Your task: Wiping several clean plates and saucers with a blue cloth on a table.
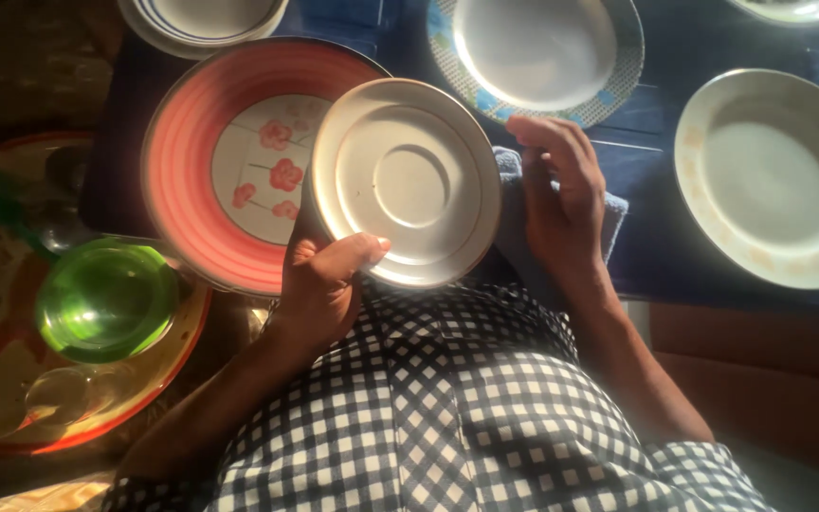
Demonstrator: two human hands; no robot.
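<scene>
your left hand grips a small white saucer by its lower rim, thumb pressed on the face near the edge, the fingers hidden behind it. the saucer is tilted up toward you, raised over the blue cloth-covered table and overlapping the right side of a pink-rimmed plate with red flowers. your right hand lies just beside the saucer's right edge, closed on a folded blue cloth that sits behind the saucer; you cannot tell whether the cloth touches the saucer's back.

above your right hand sits a blue-patterned plate, and to the far right a cream plate with a faint orange border. a blue-striped plate shows at the top left. at your left, a green glass bowl rests on a red-rimmed tray, with clear glasses near it. your checked shirt fills the bottom of the view.
</scene>
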